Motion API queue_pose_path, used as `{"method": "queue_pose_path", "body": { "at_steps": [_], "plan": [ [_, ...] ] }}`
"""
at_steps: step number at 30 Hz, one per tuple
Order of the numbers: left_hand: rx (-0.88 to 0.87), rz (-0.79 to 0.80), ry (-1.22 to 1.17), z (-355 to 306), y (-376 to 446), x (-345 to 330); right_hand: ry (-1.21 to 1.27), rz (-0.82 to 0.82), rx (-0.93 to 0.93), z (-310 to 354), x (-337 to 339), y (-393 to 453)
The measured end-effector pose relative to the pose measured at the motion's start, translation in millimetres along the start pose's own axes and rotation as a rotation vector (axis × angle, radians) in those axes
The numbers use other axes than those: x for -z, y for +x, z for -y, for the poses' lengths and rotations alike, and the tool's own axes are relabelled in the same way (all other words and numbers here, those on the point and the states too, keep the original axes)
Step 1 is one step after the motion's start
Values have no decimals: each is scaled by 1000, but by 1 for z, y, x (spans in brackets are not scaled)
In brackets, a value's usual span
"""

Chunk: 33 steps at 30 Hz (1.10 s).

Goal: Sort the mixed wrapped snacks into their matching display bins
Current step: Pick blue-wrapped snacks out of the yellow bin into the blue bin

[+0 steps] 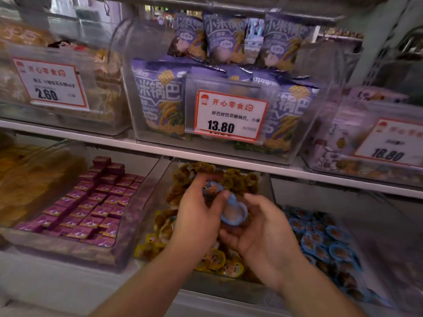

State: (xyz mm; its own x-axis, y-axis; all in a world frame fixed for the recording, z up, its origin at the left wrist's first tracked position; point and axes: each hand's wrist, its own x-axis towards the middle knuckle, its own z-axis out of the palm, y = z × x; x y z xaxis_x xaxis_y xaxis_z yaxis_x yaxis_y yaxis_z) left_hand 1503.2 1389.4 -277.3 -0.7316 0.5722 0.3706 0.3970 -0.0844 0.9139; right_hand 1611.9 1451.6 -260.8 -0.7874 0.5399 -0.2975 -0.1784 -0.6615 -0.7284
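Two shelf levels of clear bins. On the upper shelf [160,148], at 12 o'clock, a bin [320,124] of purple bags [160,97] behind a 13.80 tag [230,115]; at 10 o'clock a 2.60 tag [51,84]; at 3 o'clock an 18.80 tag [389,145]. Below, at 9 o'clock, a bin of purple squares [91,207], with blurred orange packs [34,179] at its left. At centre, the middle bin [158,179] full of yellow rounds [215,259], under both hands. At 4 o'clock, just beside it, a bin of blue rounds [325,241]. Left hand [196,216] at centre, fingers curled, thumb and fingertips clamped on blue-wrapped snacks: one small blue snack [210,188] pinched at the top, a larger blue cup [234,213] pressed at the thumb side. Right hand [267,236] just at 3 o'clock of the left, palm up and cupped, fingers apart, touching the underside of the blue cup; whether gripping it or only supporting it, cannot tell. Blue snacks held above the yellow rounds, apart from the blue bin. Much of the edges blurred; small print on tags unreadable beyond prices.
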Motion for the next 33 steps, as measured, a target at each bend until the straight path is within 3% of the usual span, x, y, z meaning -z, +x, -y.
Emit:
{"method": "queue_pose_path", "body": {
  "at_steps": [3,7,10,13,15,21,23,25,28,30,33],
  "plan": [
    [-16,22,-92,-9,-9,-14,-115,-74,96,9,6,-4],
    [125,-53,-338,-18,-13,-23,-247,-169,234,34,22,-19],
    [77,-80,-281,-25,-24,-36,-204,-155,193,46,37,-35],
    [-40,97,-198,-37,-38,-55,-128,67,24,50,44,-51],
    [-78,264,-117,-42,-45,-69,-196,129,8,52,52,-58],
    [-490,534,531,-40,-41,-85,-297,-164,194,75,91,-64],
    [-557,533,638,-34,-34,-81,-335,-318,281,89,111,-59],
    [-485,491,658,-27,-27,-74,-493,-483,335,105,134,-54],
    [-379,451,672,-8,-14,-64,-966,-641,297,121,171,-48],
    [-378,515,757,8,-5,-55,-1034,-596,266,125,189,-46],
    [-371,740,904,27,2,-42,-973,-585,317,125,201,-37]
  ]
}}
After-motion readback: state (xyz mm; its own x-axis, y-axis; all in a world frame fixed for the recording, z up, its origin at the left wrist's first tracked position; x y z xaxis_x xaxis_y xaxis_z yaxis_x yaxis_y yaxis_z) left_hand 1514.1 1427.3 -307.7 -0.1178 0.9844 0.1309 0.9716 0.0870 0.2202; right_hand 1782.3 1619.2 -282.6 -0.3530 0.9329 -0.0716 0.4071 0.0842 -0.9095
